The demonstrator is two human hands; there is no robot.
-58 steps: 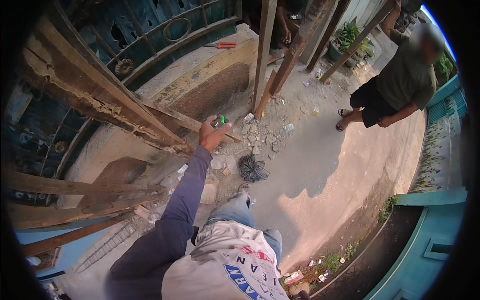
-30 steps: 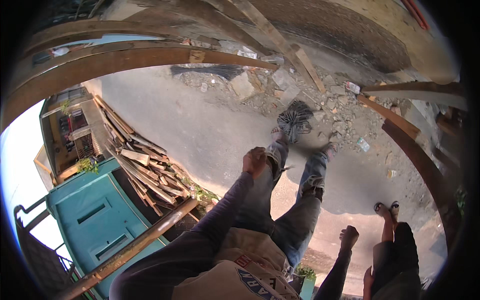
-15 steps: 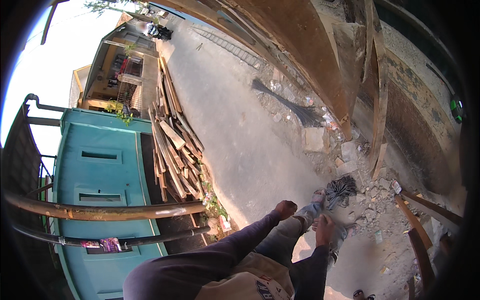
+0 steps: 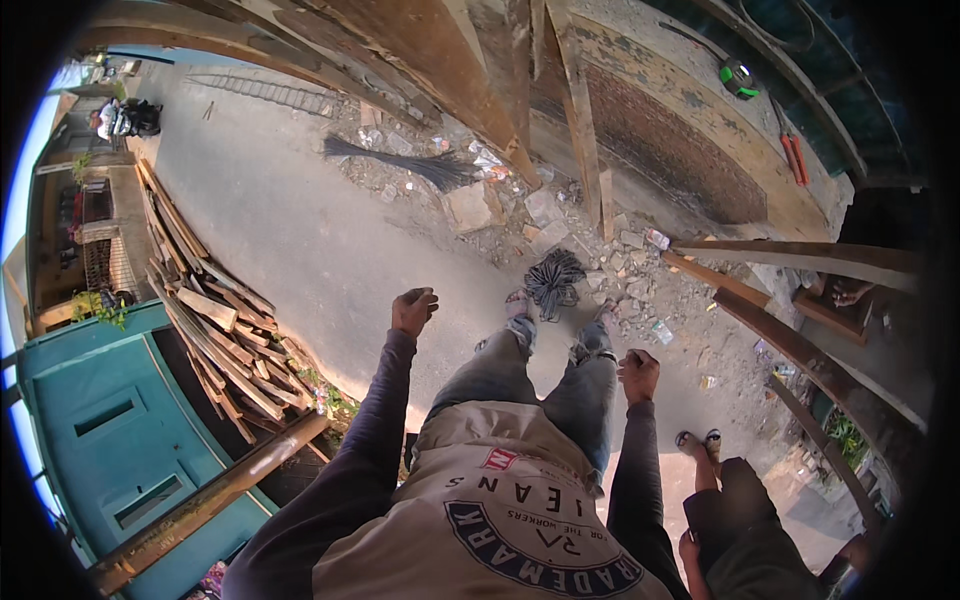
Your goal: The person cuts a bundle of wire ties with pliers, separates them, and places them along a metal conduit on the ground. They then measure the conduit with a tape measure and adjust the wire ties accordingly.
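Observation:
My left hand (image 4: 414, 311) hangs in front of my body above the paved lane, its fingers curled in, and nothing shows in it. Past my right thigh, my right hand (image 4: 638, 376) is loosely closed too, with no object visible. Neither hand touches anything. By my feet lies a dark bundle of bent thin rods (image 4: 555, 283), nearest to both hands. Farther up, a long sheaf of dark thin rods (image 4: 400, 163) rests on the rubble. A green-and-black tape measure (image 4: 738, 78) and a red-handled cutting tool (image 4: 795, 158) sit on the ledge at the upper right.
Stacked timber (image 4: 215, 310) lines the lane's left side near a teal wall (image 4: 110, 420). Leaning planks (image 4: 580, 120) and broken blocks (image 4: 475, 205) crowd the right. A ladder-like frame (image 4: 260, 90) lies far ahead. Another person (image 4: 745, 530) is at the lower right.
The view has swung to the right and down. My hands have moved farther apart. The tape measure and red-handled tool now show more fully, and another person has come into view at lower right.

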